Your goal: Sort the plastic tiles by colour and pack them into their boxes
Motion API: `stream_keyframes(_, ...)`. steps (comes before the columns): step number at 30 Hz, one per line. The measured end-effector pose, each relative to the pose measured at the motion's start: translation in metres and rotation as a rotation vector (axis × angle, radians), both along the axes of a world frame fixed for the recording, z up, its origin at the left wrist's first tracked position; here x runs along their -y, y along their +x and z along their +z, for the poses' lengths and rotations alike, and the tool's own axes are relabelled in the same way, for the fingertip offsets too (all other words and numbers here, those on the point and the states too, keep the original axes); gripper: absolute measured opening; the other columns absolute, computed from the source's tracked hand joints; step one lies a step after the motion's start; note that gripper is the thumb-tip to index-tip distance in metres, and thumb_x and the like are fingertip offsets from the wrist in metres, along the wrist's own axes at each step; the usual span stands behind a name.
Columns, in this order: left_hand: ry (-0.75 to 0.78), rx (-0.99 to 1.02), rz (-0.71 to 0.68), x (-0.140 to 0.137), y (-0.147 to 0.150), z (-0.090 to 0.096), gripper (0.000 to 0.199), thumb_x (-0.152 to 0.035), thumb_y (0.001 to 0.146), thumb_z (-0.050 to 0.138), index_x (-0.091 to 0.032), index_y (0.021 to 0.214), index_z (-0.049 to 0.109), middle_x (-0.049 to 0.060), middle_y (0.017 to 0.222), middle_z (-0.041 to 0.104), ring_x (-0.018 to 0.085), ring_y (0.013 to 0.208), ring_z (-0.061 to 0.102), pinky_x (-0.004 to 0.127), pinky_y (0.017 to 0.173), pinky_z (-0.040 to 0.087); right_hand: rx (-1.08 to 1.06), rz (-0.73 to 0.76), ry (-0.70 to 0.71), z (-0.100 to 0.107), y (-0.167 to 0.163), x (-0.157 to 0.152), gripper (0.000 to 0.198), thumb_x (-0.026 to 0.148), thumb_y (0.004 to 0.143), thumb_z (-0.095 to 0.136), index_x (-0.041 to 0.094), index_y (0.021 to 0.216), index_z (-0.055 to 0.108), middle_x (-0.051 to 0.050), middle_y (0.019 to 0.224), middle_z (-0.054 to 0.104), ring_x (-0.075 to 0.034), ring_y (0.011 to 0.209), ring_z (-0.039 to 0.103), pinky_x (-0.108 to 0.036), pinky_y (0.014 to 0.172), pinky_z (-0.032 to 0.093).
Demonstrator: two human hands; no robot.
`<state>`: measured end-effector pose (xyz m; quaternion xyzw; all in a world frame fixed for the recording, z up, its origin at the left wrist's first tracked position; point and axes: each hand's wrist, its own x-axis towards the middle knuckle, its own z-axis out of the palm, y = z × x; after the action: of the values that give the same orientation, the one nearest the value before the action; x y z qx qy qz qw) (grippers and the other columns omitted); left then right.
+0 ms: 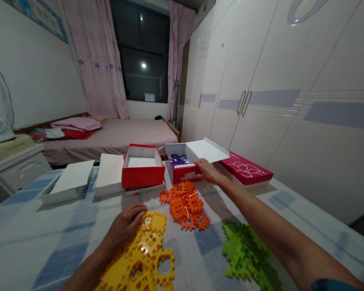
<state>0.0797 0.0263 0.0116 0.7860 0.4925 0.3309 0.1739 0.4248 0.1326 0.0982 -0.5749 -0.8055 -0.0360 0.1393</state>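
Note:
My right hand [206, 170] is closed over the right edge of a red box [182, 176], where its white flap lid [208, 150] folds out. Inside that box lie purple toothed plastic pieces [178, 160]. My left hand [125, 223] rests against a pile of yellow interlocking plastic pieces [148, 239], its fingers curled and their tips hidden. Between the hands, in front of the box, orange toothed pieces [186, 204] are heaped. Green pieces [245, 252] lie beneath my right forearm, partly covered by it.
Another red box [143, 177] stands open left of the purple one, on a white lid. Two white box parts, one at the far left [71, 180] and one nearer [109, 176], lie beside it. A magenta lidded box [250, 167] sits at the right. Beyond are a bed [133, 131] and a wardrobe [261, 81].

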Motion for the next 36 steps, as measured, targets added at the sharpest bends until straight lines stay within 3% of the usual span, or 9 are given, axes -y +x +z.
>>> stream_keyframes(5, 0.023, 0.003, -0.006, -0.002, -0.002, -0.003, 0.033, -0.041, 0.087, 0.045, -0.021, 0.091, 0.072, 0.006, 0.103, 0.07, 0.02, 0.095, 0.065, 0.029, 0.087, 0.051, 0.168, -0.05, 0.034, 0.005, 0.0, 0.0, 0.027, 0.016, 0.079, 0.057, 0.017, 0.106, 0.054, -0.013, 0.115, 0.054, -0.025, 0.113, 0.043, -0.034, 0.084, 0.043)
stream_keyframes(13, -0.028, 0.006, 0.013, 0.001, -0.001, -0.001, 0.036, -0.043, 0.087, 0.044, -0.02, 0.092, 0.071, 0.007, 0.104, 0.07, 0.02, 0.098, 0.064, 0.03, 0.089, 0.051, 0.323, -0.101, 0.02, 0.008, 0.041, 0.005, 0.026, 0.02, 0.078, 0.062, 0.018, 0.102, 0.053, -0.013, 0.111, 0.055, -0.027, 0.111, 0.044, -0.033, 0.078, 0.046)
stream_keyframes(26, -0.011, 0.006, 0.022, 0.001, 0.0, 0.003, 0.036, -0.044, 0.086, 0.045, -0.021, 0.09, 0.072, 0.006, 0.102, 0.07, 0.02, 0.094, 0.066, 0.029, 0.086, 0.052, 0.353, -0.17, 0.0, 0.006, 0.106, 0.035, 0.021, 0.015, 0.077, 0.06, 0.017, 0.097, 0.053, -0.012, 0.107, 0.056, -0.025, 0.106, 0.047, -0.031, 0.076, 0.045)
stream_keyframes(36, 0.001, 0.002, 0.022, -0.001, -0.001, 0.001, 0.038, -0.046, 0.084, 0.046, -0.021, 0.09, 0.073, 0.007, 0.102, 0.071, 0.021, 0.095, 0.066, 0.03, 0.086, 0.052, 0.343, -0.149, 0.0, 0.008, 0.127, 0.056, 0.016, 0.013, 0.077, 0.058, 0.016, 0.092, 0.053, -0.012, 0.104, 0.056, -0.023, 0.103, 0.048, -0.031, 0.08, 0.043)
